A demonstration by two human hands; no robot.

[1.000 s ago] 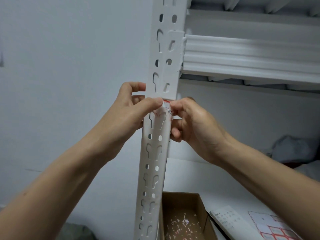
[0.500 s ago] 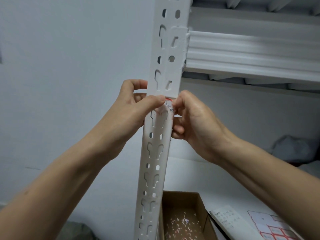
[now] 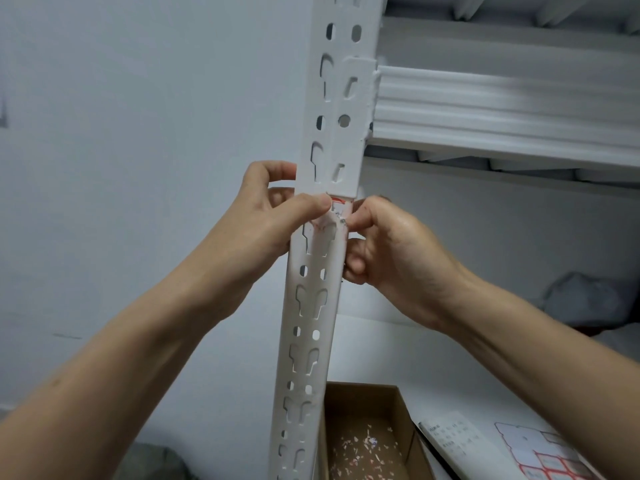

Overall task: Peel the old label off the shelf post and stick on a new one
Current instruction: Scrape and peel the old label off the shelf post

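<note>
A white slotted shelf post [image 3: 311, 306] rises through the middle of the view. A torn white label with a red edge [image 3: 338, 207] clings to it just below a bracket. My left hand [image 3: 273, 216] grips the post from the left, thumb pressed beside the label. My right hand [image 3: 388, 244] comes in from the right, thumb and forefinger pinched at the label's right edge, where a small torn scrap shows. A sheet of new red-bordered labels [image 3: 543, 452] lies on the shelf at the lower right.
A brown cardboard box [image 3: 398, 410] with several label scraps inside sits at the post's foot. A printed white paper [image 3: 453, 441] lies beside it. A white shelf beam [image 3: 502, 112] runs right from the post. A grey bundle [image 3: 585, 299] rests at the far right.
Both hands stay at the label. The right thumb and forefinger have shifted slightly at its edge, and the view has tilted a little.
</note>
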